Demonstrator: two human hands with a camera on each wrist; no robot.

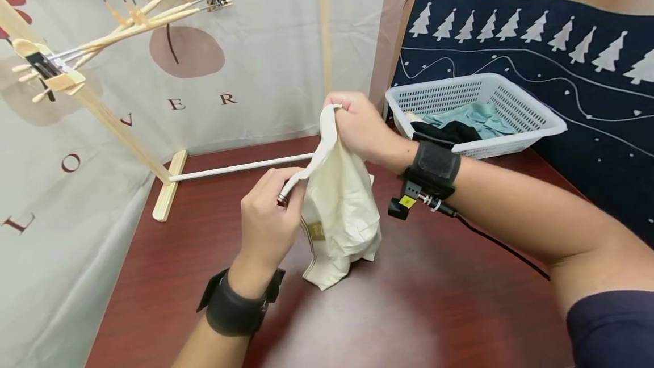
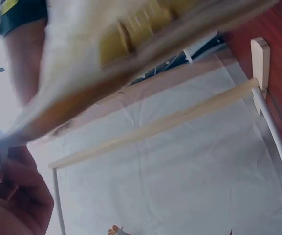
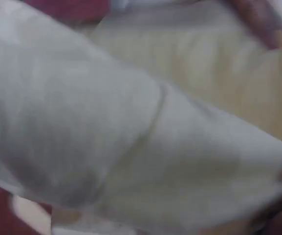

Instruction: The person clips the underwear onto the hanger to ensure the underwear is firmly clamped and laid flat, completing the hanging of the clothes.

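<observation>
Head view: cream garment (image 1: 339, 214) hanging above the red table (image 1: 434, 300), its waistband being stretched between both hands, likely to spread it; right hand (image 1: 360, 126) clenching the upper edge, left hand (image 1: 268, 220) pinching the lower; laundry basket (image 1: 536, 124) sitting behind, wooden drying rack (image 1: 128, 129) standing left.

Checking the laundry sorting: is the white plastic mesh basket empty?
No, the white plastic mesh basket holds a light teal cloth and a black garment.
</observation>
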